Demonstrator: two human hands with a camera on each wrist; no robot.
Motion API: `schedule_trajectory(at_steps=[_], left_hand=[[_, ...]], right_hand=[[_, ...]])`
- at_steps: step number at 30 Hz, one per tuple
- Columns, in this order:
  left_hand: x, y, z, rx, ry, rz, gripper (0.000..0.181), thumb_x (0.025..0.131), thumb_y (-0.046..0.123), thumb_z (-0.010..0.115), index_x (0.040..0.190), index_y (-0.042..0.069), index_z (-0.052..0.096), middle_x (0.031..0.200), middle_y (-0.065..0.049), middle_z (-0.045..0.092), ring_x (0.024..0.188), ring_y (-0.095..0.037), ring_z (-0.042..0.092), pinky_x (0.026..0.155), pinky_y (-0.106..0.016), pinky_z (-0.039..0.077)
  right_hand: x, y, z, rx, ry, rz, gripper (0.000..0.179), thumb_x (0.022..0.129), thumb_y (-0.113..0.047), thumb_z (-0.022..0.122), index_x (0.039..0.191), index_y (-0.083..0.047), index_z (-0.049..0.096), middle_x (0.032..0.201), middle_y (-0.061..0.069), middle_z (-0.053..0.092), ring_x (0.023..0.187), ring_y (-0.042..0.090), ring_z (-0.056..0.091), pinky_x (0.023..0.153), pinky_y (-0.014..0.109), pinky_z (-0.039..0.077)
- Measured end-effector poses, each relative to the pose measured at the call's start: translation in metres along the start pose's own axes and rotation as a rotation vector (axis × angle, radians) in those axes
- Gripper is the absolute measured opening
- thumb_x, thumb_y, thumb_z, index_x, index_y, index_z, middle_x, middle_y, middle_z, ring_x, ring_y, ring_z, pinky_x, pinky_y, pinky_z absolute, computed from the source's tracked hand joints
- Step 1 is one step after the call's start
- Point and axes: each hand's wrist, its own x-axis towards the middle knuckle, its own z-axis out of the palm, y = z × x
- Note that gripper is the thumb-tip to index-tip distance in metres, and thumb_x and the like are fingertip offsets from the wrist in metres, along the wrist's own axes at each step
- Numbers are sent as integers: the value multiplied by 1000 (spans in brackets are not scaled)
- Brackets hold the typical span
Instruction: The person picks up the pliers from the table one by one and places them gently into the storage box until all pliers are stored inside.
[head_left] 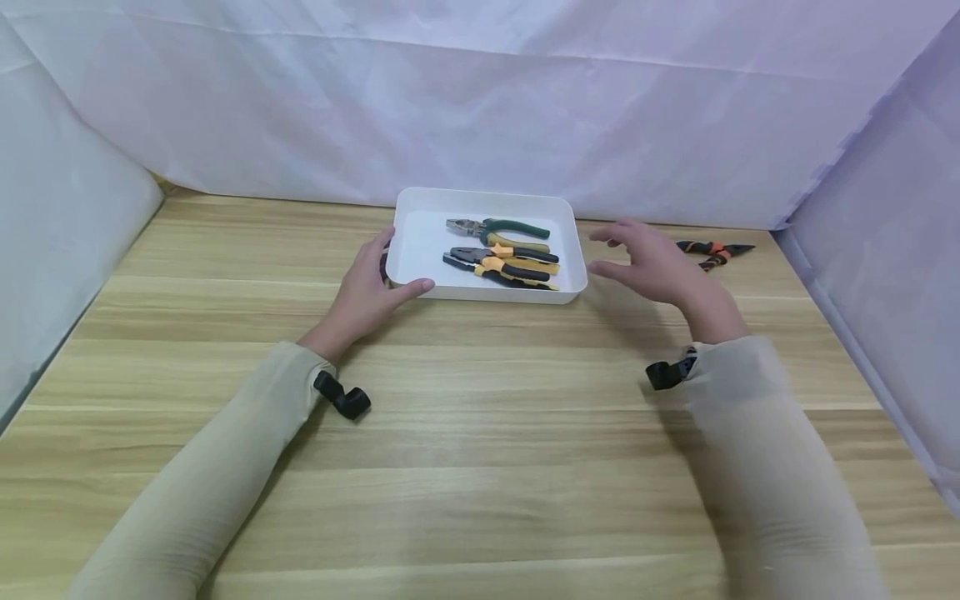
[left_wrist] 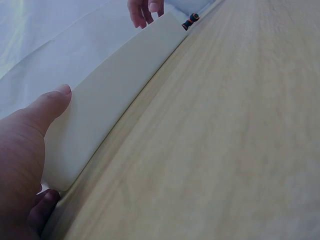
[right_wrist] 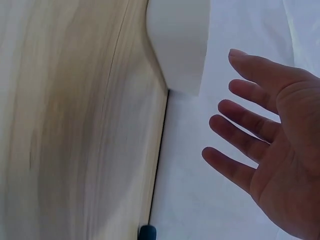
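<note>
A shallow white tray (head_left: pixel 420 250) stands at the back of the table. My left hand (head_left: pixel 362 292) grips its front left corner, the thumb along the front rim and the other fingers around the left side. In the left wrist view that thumb (left_wrist: pixel 55 102) lies against the front wall. My right hand (head_left: pixel 651 262) hovers by the tray's right end with spread, slightly bent fingers, holding nothing. Inside the tray lie green-and-yellow-handled pliers (head_left: pixel 517 227), orange-and-black-handled pliers (head_left: pixel 504 252) and, at the front, black-and-yellow-handled pliers (head_left: pixel 517 282), partly overlapped.
To the right, behind my right hand, long-nose pliers (head_left: pixel 718 252) with black and orange handles lie on the wooden table (head_left: pixel 480 433). White cloth (head_left: pixel 480 108) walls in the table at the back and both sides.
</note>
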Motion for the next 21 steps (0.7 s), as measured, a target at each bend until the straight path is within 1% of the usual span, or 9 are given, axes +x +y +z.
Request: schedule_trajectory(at_steps=[4,10,14,17,21], left_hand=[[0,0,0,5,-1,0,110,84,54,77,163,12,13,164,-19,28,150,-34,34,123,-49,33],[1,0,1,11,-1,-1,110,84,54,77,163,13,14,164,-18,28,151,-33,33,123,-49,32],[1,0,0,14,1,-1,109,84,53,77,163,12,14,164,-19,28,151,-34,33,123,-50,31],[0,0,0,16,1,0,109,84,53,77,163,12,14,164,-19,29,151,-34,33,123,-50,31],[0,0,0,7,4,3,110,84,52,78,163,11,14,163,-20,29,150,-34,34,123,-50,32]], right_hand=[[-2,12,-7,-45,-17,-17,55,97,-29,68,144,-4,53,146,22,51,129,40,52,103,61,45],[-4,31,-18,-73,-65,-15,57,97,-26,67,147,-3,49,151,26,44,129,43,50,103,63,43],[-4,43,-22,-84,-101,-2,60,98,-26,67,149,-2,46,153,28,40,130,45,49,102,63,44],[-5,53,-26,-74,-126,15,63,98,-25,67,151,-1,43,153,30,38,131,48,47,101,64,45],[-6,66,-31,-77,-138,20,65,97,-23,69,151,1,41,153,33,36,130,50,47,102,65,43]])
